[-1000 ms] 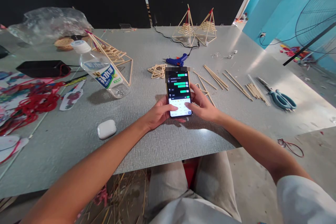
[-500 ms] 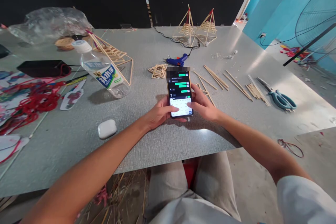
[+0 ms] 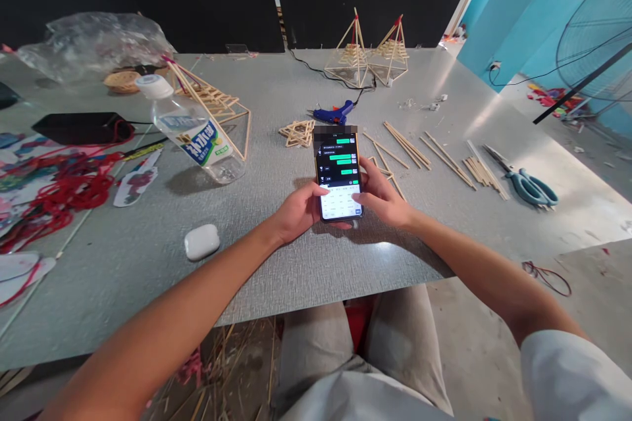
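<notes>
A smartphone [image 3: 340,174] is held upright between both my hands above the table's near side. Its screen shows a dark chat with green bubbles over a white keyboard. My left hand [image 3: 299,212] grips the lower left edge, its thumb at the top left of the keyboard. From the other side my right hand [image 3: 384,197] holds the phone, its thumb over the keyboard's right part. The fingers behind the phone are mostly hidden. Just behind it lie a star-shaped stick frame [image 3: 296,133] and a blue glue gun [image 3: 334,112].
A plastic bottle [image 3: 197,138] and white earbud case [image 3: 201,242] are on the left, near red cords [image 3: 79,184]. Loose sticks [image 3: 407,145] and blue-handled scissors [image 3: 530,187] lie right. Pyramid stick frames [image 3: 354,52] stand at the back of the grey table [image 3: 266,289].
My left thumb has moved up and left, from the lower keyboard to its upper left corner. The phone and my right hand have stayed in place.
</notes>
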The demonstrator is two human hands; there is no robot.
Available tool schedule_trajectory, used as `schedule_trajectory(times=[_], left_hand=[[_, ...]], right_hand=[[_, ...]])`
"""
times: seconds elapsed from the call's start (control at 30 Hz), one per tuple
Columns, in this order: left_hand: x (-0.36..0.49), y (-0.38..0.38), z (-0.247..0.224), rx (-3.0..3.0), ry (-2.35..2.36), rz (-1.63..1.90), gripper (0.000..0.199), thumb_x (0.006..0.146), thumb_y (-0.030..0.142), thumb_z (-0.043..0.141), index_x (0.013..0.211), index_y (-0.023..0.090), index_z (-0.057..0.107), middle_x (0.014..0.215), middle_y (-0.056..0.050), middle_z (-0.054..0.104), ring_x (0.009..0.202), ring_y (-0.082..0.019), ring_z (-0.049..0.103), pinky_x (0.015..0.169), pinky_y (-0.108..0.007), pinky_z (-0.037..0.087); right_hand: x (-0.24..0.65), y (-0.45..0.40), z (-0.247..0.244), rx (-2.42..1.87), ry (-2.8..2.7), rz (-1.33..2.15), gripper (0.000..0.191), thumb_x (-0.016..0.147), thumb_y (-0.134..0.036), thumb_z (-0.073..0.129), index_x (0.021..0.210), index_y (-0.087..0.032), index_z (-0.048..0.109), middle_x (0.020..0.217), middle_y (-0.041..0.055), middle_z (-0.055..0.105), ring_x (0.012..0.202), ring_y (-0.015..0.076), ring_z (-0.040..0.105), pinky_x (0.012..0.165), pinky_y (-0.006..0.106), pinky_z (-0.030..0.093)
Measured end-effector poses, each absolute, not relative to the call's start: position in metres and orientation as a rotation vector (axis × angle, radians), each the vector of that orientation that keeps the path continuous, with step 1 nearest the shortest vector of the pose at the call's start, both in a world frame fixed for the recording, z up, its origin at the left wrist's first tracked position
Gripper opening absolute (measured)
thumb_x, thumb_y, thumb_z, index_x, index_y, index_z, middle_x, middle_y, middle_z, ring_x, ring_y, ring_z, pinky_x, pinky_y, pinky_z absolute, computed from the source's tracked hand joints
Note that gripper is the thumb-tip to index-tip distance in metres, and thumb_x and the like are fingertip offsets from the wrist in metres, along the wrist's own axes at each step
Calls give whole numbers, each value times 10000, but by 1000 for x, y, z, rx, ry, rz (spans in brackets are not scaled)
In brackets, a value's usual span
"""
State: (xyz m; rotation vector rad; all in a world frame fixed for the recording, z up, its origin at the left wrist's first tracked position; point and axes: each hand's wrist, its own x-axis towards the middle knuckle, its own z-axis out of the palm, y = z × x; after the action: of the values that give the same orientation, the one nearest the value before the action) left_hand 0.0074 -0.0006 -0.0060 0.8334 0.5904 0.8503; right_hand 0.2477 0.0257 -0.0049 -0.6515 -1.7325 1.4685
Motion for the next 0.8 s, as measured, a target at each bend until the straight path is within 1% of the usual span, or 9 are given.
schedule_trajectory(times=[0.07, 0.17, 0.23, 0.3, 0.37, 0.43, 0.6, 0.7, 0.8], left_hand=[[8, -1, -6, 841, 594, 849, 515, 937, 374, 744, 1412, 175, 747, 1498, -197, 807, 1370, -477, 774, 924, -653, 765], [8, -4, -6, 879, 617, 871, 532, 873, 294, 840, 1386, 209, 728, 1486, -166, 808, 1313, -438, 800, 910, -605, 772], [9, -6, -5, 910, 655, 875, 559, 849, 253, 892, 1377, 228, 712, 1481, -152, 805, 1282, -411, 810, 889, -552, 775], [10, -7, -5, 921, 674, 870, 579, 848, 253, 908, 1389, 236, 702, 1492, -152, 797, 1266, -400, 813, 875, -532, 775], [9, -7, -6, 915, 661, 869, 594, 834, 254, 897, 1397, 241, 708, 1475, -147, 804, 1249, -398, 814, 873, -544, 775], [8, -7, -7, 902, 626, 874, 579, 813, 241, 865, 1375, 240, 729, 1427, -138, 822, 1235, -398, 813, 881, -566, 774], [1, -1, -13, 853, 526, 882, 555, 788, 228, 723, 1341, 217, 757, 1420, -132, 839, 1292, -407, 805, 971, -616, 756], [-1, 2, -14, 844, 519, 883, 518, 772, 239, 704, 1284, 199, 778, 1363, -126, 859, 1304, -402, 807, 1026, -628, 740], [0, 3, -14, 839, 512, 874, 500, 808, 269, 690, 1293, 193, 785, 1349, -135, 863, 1313, -409, 807, 1040, -650, 732]], right_hand=[[248, 26, -5, -648, -1731, 1467, 832, 1010, -437, 788, 1718, -304, 372, 1493, 148, 775, 1316, 355, 764, 1122, 619, 652], [247, 25, -6, -660, -1739, 1437, 838, 1021, -467, 811, 1709, -292, 364, 1481, 153, 771, 1323, 349, 759, 1146, 611, 641], [245, 23, -5, -696, -1750, 1412, 858, 1024, -530, 838, 1698, -292, 363, 1448, 151, 776, 1306, 346, 762, 1109, 580, 659], [243, 20, -5, -745, -1749, 1399, 881, 1021, -597, 855, 1689, -300, 363, 1423, 151, 777, 1276, 342, 769, 1052, 548, 683], [241, 17, -4, -783, -1748, 1380, 905, 1021, -638, 853, 1698, -310, 350, 1425, 157, 770, 1258, 341, 773, 1016, 537, 701], [240, 15, -3, -793, -1770, 1347, 934, 1031, -652, 835, 1728, -308, 318, 1432, 166, 764, 1262, 346, 771, 1020, 547, 706], [245, 20, -2, -673, -1888, 1306, 978, 1058, -631, 781, 1807, -287, 254, 1509, 194, 732, 1365, 370, 735, 1119, 583, 668], [248, 23, -3, -621, -1887, 1336, 937, 1061, -587, 774, 1812, -316, 283, 1581, 181, 710, 1423, 371, 715, 1187, 600, 631], [249, 25, -5, -602, -1856, 1372, 923, 1049, -534, 780, 1811, -335, 301, 1615, 165, 706, 1436, 369, 713, 1215, 621, 610]])
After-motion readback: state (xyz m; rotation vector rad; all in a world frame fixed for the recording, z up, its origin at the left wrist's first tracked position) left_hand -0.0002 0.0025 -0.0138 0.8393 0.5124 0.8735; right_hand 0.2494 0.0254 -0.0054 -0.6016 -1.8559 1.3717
